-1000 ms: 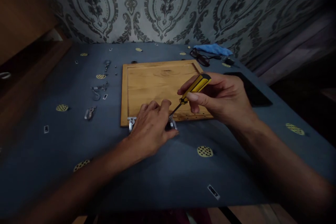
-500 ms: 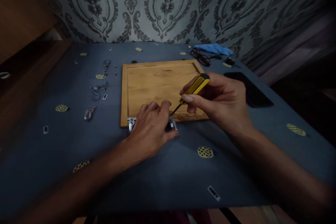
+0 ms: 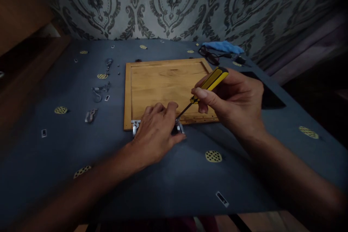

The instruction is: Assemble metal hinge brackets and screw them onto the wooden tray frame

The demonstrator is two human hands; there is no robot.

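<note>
The screwdriver (image 3: 211, 81) is held in the right hand's (image 3: 235, 105) closed grip, its tip at the bracket (image 3: 179, 128), which is clamped by the left hand (image 3: 156, 134) at the panel (image 3: 163, 87) edge. Slanted so, the tip could be slipped into the fingers (image 3: 161, 110).

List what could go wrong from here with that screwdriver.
1. The screwdriver is tilted, its tip right beside the left hand on the bracket; a slip might jab a finger.
2. The bracket lies at the near edge of the panel, so a skidding tip could scratch the wood.
3. Dim light and the covering hand hide where the tip sits; it may slip out.
</note>
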